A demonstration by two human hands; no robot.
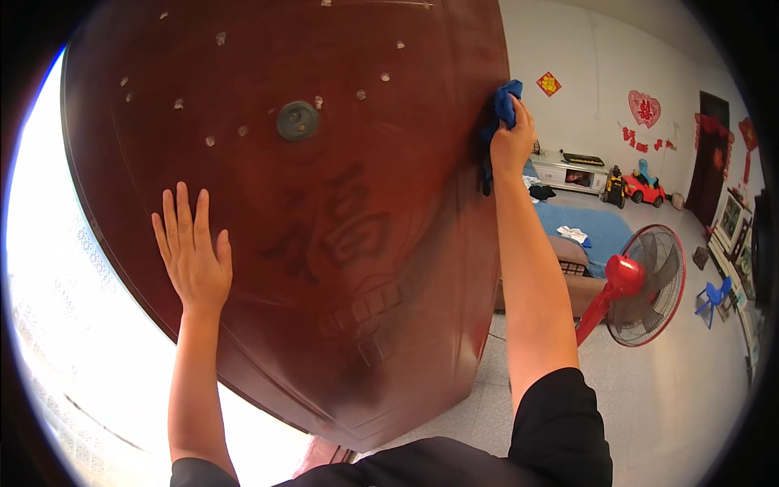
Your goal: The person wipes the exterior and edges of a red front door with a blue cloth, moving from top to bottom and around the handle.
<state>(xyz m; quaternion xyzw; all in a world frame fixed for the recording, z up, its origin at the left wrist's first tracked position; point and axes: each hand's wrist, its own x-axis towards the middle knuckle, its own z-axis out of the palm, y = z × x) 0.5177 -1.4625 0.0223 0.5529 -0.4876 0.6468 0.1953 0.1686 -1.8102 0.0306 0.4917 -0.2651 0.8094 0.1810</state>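
A dark red door (389, 182) with an embossed character fills the middle of the head view. My left hand (196, 255) lies flat against its left part, fingers spread, holding nothing. At the door's right edge, my right hand (514, 140) grips a blue cloth (507, 103). Part of the cloth hangs below the hand along the edge. A round, greenish-grey metal fitting (297, 120) sits on the upper door panel. Several pale adhesive-like spots (385, 77) dot the surface around it.
Right of the door stands a red electric fan (625, 275). Behind it is a sofa with a blue cover (599, 226). A white TV cabinet (551, 175), a red toy car (645, 189) and a small blue chair (714, 298) stand farther off. Bright light comes from the left.
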